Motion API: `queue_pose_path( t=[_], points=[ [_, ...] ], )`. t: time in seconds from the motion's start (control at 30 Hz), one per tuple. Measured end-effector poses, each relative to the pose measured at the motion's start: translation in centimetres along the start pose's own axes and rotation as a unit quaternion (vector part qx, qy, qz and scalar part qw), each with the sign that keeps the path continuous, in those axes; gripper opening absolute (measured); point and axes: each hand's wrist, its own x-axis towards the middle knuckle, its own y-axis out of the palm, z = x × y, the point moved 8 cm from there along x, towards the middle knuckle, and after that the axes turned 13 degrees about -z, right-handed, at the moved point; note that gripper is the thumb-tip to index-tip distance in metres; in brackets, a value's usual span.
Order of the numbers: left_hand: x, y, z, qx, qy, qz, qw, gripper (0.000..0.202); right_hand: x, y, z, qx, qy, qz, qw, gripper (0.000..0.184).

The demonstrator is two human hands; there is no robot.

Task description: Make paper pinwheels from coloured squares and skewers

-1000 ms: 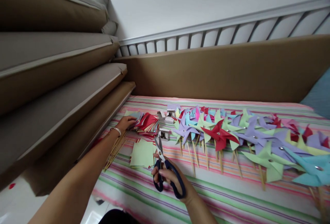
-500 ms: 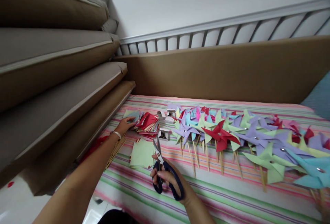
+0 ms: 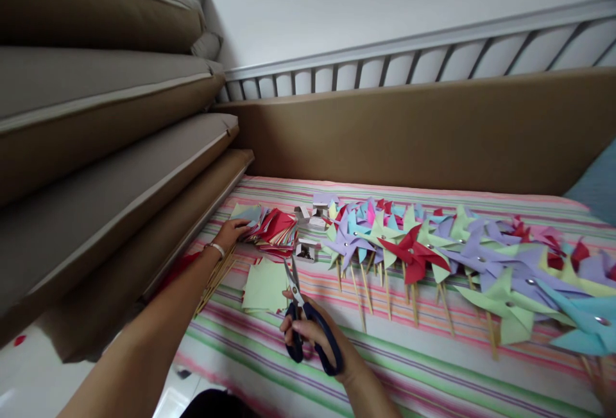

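Paper stack (image 3: pixel 269 228) left of pinwheels (image 3: pixel 433 254) on the bed (image 3: pixel 423 366); scissors (image 3: pixel 308 322) in front (sticks (image 3: pixel 216 277) leftmost).

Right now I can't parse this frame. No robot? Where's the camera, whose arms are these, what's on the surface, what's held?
No machine here: a person works with two bare hands. The single camera sits on their head and looks forward and down, so the arms entering from the bottom are their own. The right hand holds dark-blue scissors, blades pointing away. The left hand reaches to a stack of paper squares, mostly red, and touches its near edge. On the striped cloth lie a row of paper pinwheels on wooden sticks, some pale green sheets, and loose sticks by the left wrist. Brown cushions are stacked at left.
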Motion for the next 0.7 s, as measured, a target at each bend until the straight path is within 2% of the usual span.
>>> queue_pose_path(
  t=[0.2, 0.4, 0.5, 0.6, 0.7],
  points=[
    [0.2, -0.3, -0.6, 0.039, 0.036, -0.027, 0.998, 0.032, 0.1, -0.1, -0.1, -0.009, 0.001, -0.003, 1.0, 0.055],
    [-0.4, 0.4, -0.8, 0.056, 0.05, -0.057, 0.996, 0.043, 0.2, -0.4, -0.4, -0.019, 0.009, -0.015, 1.0, 0.058],
    [-0.5, 0.2, -1.5, 0.056, 0.046, -0.09, 0.993, 0.029, 0.3, -0.4, -0.4, -0.025, 0.008, -0.013, 1.0, 0.057],
    [-0.7, -1.0, -3.1, 0.051, 0.038, -0.141, 0.988, 0.014, 0.3, -0.4, -0.3, -0.021, -0.002, -0.011, 1.0, 0.057],
    [-1.9, -3.3, -5.6, 0.032, 0.031, -0.206, 0.978, 0.019, 0.3, -0.5, 0.1, -0.009, -0.023, -0.014, 1.0, 0.056]
  ],
)
